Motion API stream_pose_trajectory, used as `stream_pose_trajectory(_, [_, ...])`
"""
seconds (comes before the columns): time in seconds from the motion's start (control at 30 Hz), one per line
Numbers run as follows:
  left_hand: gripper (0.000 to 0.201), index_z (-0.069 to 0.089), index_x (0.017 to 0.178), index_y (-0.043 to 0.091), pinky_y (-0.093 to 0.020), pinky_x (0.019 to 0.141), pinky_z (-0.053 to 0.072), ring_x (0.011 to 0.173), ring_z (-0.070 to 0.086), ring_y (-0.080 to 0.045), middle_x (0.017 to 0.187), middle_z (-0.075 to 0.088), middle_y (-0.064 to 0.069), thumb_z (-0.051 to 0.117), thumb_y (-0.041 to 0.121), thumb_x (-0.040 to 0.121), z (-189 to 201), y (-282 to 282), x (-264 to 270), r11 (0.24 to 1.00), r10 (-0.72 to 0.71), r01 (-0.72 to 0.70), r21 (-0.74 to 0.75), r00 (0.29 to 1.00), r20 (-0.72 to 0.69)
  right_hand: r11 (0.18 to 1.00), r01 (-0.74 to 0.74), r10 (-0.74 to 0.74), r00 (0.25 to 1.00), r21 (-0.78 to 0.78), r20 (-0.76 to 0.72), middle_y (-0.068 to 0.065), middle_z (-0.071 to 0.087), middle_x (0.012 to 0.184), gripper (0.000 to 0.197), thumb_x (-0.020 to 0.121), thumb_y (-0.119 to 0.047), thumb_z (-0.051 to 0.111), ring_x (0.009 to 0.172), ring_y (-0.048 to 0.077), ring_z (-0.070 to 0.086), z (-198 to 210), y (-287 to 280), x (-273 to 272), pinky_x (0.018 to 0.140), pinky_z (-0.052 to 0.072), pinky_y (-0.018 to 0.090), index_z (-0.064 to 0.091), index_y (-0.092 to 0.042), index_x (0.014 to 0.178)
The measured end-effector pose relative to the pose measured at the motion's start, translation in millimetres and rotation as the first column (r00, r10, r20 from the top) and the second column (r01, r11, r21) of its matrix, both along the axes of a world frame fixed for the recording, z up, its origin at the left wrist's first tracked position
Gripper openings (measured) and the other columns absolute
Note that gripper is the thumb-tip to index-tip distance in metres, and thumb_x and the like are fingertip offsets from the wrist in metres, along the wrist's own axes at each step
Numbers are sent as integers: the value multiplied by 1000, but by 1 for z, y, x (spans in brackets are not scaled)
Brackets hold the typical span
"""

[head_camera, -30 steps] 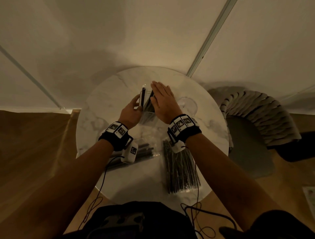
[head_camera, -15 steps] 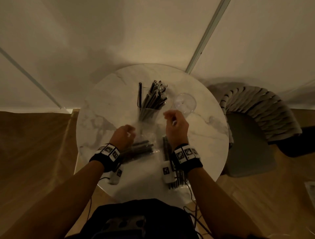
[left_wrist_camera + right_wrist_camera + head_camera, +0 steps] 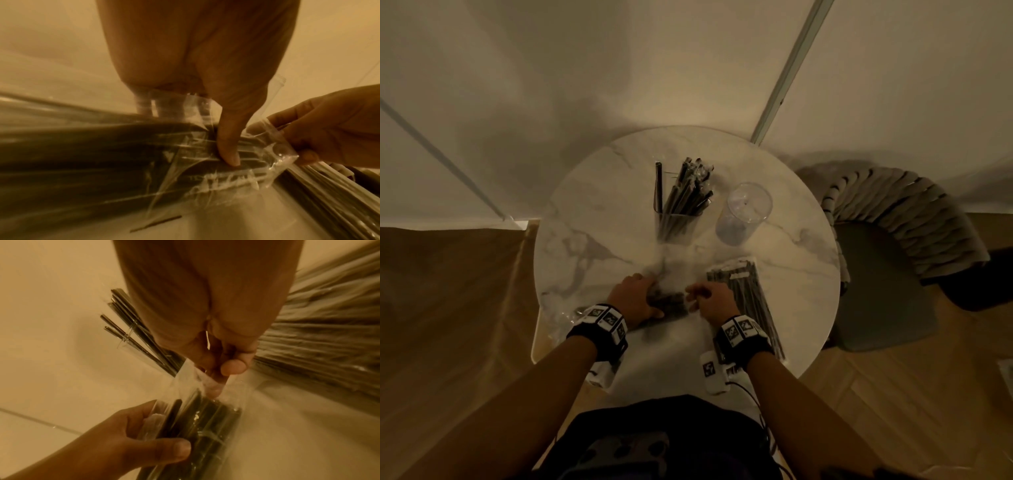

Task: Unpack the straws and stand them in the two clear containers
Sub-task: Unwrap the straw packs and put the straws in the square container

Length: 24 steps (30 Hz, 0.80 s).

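A clear plastic bag of black straws (image 3: 667,303) lies on the near part of the round marble table (image 3: 592,205). My left hand (image 3: 650,298) grips the bag round its body, its thumb (image 3: 228,146) pressing on the straws. My right hand (image 3: 695,298) pinches the bag's open mouth (image 3: 216,382) between thumb and fingers. Farther back, a square clear container (image 3: 674,222) holds several black straws leaning right. An empty round clear container (image 3: 744,214) stands to its right. A second pack of straws (image 3: 748,294) lies beside my right hand.
Crumpled clear wrapping (image 3: 561,317) lies at the table's near left edge. A chair with a woven back (image 3: 900,219) stands close on the right. The wall runs right behind the table. Cables hang from both wrist units.
Both hands have drawn back from the square container to the near part of the table. They now hold the bag of straws, the right at its mouth.
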<state>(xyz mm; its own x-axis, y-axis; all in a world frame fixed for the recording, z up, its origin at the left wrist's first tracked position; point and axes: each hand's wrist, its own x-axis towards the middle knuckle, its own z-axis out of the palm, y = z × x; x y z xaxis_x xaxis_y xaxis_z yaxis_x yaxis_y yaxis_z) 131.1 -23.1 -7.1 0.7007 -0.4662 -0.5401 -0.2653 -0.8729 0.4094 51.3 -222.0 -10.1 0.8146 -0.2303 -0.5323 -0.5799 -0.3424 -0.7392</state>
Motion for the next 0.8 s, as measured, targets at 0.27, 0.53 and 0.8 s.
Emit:
stream_pose_trajectory(0.27, [70, 52, 124, 25, -40, 90, 49, 103, 59, -29, 115, 63, -6, 83, 45, 65, 9, -5, 3, 995, 70, -77, -71, 993, -97, 989, -129, 139, 980, -78, 142, -5, 71, 110, 29, 75, -14, 77, 95, 12, 67, 7, -8, -4, 85, 52, 22, 76, -28, 100])
stream_pose_trajectory(0.53, [51, 63, 102, 23, -34, 81, 48, 93, 61, -22, 101, 67, 0, 85, 42, 61, 20, -7, 7, 987, 36, -55, -151, 992, -121, 966, -168, 204, 962, -199, 183, -13, 64, 84, 24, 74, -17, 84, 75, 2, 58, 13, -11, -3, 67, 38, 0, 77, -18, 97])
stream_pose_trajectory(0.8, [55, 65, 111, 22, -26, 80, 40, 94, 58, -16, 106, 67, 2, 88, 35, 63, 23, -5, 7, 982, 10, -42, -185, 985, -171, 960, -200, 231, 962, -197, 149, -5, 66, 81, 14, 83, -18, 77, 76, 8, 60, 10, -12, -6, 68, 40, 9, 75, -11, 96])
